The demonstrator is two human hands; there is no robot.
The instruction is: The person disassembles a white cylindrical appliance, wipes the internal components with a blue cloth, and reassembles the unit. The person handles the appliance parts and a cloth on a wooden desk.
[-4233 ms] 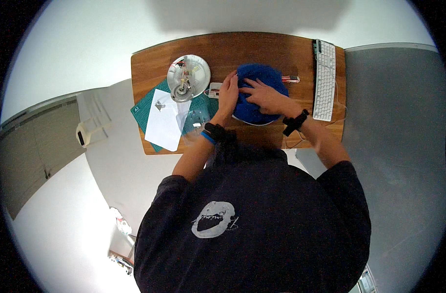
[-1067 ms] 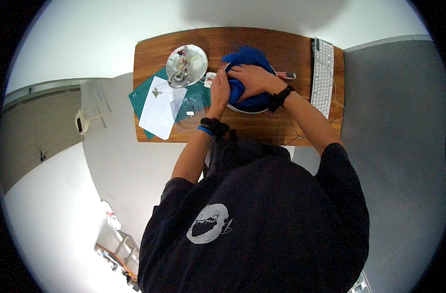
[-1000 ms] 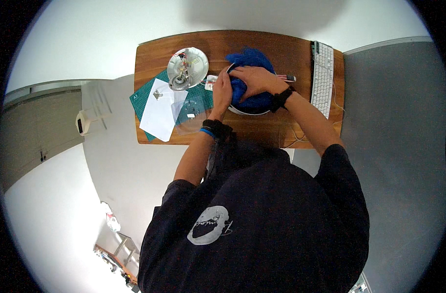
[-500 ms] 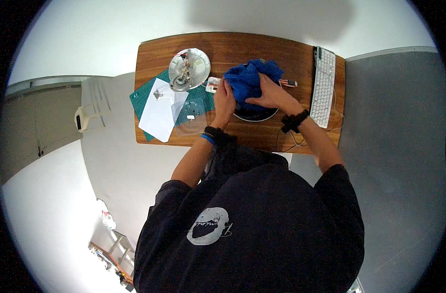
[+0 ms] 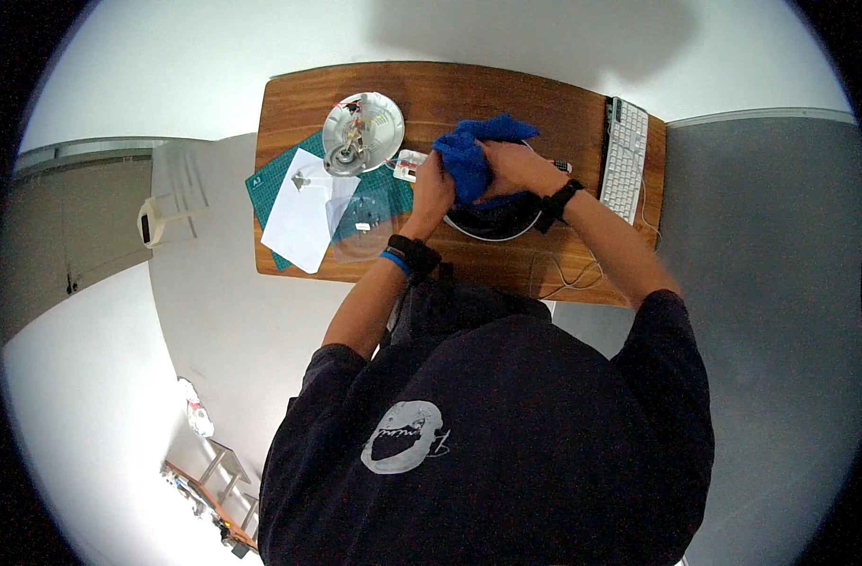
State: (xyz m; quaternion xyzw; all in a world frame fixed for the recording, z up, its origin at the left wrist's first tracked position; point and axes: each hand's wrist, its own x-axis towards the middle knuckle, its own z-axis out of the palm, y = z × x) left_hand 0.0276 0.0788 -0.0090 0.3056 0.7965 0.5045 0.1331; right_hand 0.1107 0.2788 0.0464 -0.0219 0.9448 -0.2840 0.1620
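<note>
Two bare hands work a bunched blue cloth [image 5: 465,160] above a round dark vessel [image 5: 492,238] with a pale rim on a wooden worktop [image 5: 506,90]. The left hand [image 5: 433,191] has its fingers closed on the cloth's left side; the right hand [image 5: 518,172] presses in from the opposite side, fingers partly buried in the folds, and how tightly they are closed cannot be told. A loose flap spreads toward the far right. Just beside the left hand sits a small white case [image 5: 408,164]; beyond it, a white dish [image 5: 397,130] carries wires and a silver metal part [image 5: 344,162]. Nearer, a white sheet of paper [image 5: 301,231] and a clear plastic piece [image 5: 357,241] overlap a green cutting mat [image 5: 269,189]. A white keyboard [image 5: 624,160] lines the right edge, and a thin cable [image 5: 572,284] loops at the near side.
</note>
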